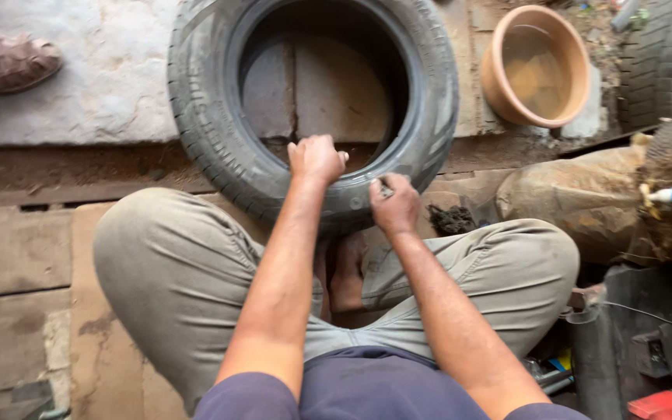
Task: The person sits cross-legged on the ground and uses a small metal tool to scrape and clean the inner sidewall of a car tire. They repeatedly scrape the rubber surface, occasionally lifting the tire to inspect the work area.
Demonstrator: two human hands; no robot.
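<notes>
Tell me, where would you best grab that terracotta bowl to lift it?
Probably by the rim of the terracotta bowl, coming from above: it sits open side up with water inside, so two hands on opposite edges would keep it level.

One head view — looking steeply down, close over the lap.

Seated cross-legged on the floor [17,249], with a tyre [211,140] standing just ahead of the knees. Left hand [316,158] on the tyre's inner rim at the bottom, right hand [395,206] just right of it on the sidewall. Right of the tyre and farther back, a tub [577,78] holding water; beyond that, a second tyre [659,58] at the right edge. Far left at the back, a sandalled foot [5,62]. At lower right, beside the right knee, tools [655,350].
</notes>
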